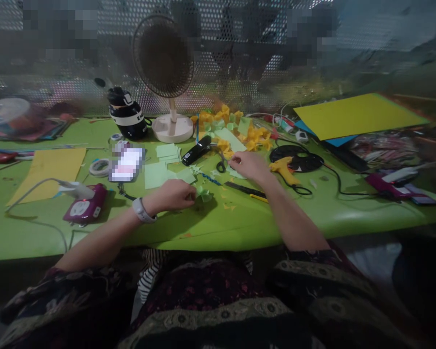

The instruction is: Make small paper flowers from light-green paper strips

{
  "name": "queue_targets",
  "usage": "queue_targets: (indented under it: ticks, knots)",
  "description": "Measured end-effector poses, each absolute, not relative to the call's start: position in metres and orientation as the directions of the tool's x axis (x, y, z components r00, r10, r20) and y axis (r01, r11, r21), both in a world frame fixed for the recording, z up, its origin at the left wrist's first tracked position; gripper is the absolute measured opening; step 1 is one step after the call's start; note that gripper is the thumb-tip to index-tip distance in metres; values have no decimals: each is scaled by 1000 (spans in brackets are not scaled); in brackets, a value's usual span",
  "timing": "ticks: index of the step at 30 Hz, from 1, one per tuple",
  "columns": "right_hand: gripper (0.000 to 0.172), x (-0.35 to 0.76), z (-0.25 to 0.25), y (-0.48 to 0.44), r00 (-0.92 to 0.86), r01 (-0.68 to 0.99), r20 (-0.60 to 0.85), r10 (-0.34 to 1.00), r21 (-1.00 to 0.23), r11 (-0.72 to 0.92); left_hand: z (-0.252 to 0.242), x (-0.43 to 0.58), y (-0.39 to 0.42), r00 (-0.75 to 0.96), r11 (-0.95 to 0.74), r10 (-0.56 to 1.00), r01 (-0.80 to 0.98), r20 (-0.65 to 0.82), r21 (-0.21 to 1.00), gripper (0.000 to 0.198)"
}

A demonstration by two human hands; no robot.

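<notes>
My left hand [177, 195], with a pale watch band [144, 211] on its wrist, has its fingers curled closed at a folded light-green paper flower [204, 194], just above the table. My right hand [250, 166] is further forward, its fingertips pinched beside small dark scissors [221, 166]; whatever lies between them is hidden. Between the hands lie a blue twisted strip [210, 180] and a black-and-yellow cutter knife [245, 190]. A black stapler [196, 150] and light-green paper sheets [155, 175] are just beyond my left hand.
Orange paper flowers [259, 137] are heaped at the back. A yellow glue gun [286, 169] rests by a black coiled item [301, 159] on the right. A fan [172, 127], dark jug [128, 118], phone [128, 165], tape roll [99, 167] and purple power strip [85, 206] stand left.
</notes>
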State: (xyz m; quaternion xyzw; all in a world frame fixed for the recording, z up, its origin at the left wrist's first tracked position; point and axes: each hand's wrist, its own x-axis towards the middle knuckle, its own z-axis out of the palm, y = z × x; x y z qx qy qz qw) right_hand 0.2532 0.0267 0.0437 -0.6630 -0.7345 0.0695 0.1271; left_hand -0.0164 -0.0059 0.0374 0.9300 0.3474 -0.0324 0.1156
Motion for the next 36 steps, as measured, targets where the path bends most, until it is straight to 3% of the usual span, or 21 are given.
queue_targets:
  ticks: [6, 11, 15, 19, 24, 30, 33, 36]
  knots:
    - [22, 232, 51, 10, -404, 836, -8, 915, -410, 366, 41, -18, -5, 734, -705, 662, 679, -151, 206, 20]
    - [32, 215, 46, -1, -545, 818, -177, 819, -326, 474, 42, -19, -3, 717, -690, 677, 697, -165, 194, 19]
    - [40, 210, 38, -3, -550, 805, -102, 829, -330, 493, 41, -18, -2, 717, -689, 684, 695, -136, 206, 19]
    - [26, 209, 35, -3, -615, 739, -45, 787, -381, 556, 39, -20, -1, 723, -694, 683, 686, -99, 218, 14]
    - [18, 204, 29, -7, -684, 685, 31, 729, -317, 656, 40, -24, 3, 740, -712, 668, 667, -83, 221, 13]
    - [16, 200, 22, -6, -676, 700, 52, 735, -264, 663, 44, -29, 8, 749, -709, 651, 657, -121, 256, 18]
    - [15, 205, 25, 0, -650, 698, 65, 758, -345, 628, 45, -31, 10, 758, -707, 647, 638, -84, 305, 19]
    - [13, 212, 31, 6, -588, 655, 75, 806, -540, 528, 47, -31, 11, 733, -690, 680, 633, 17, 350, 20]
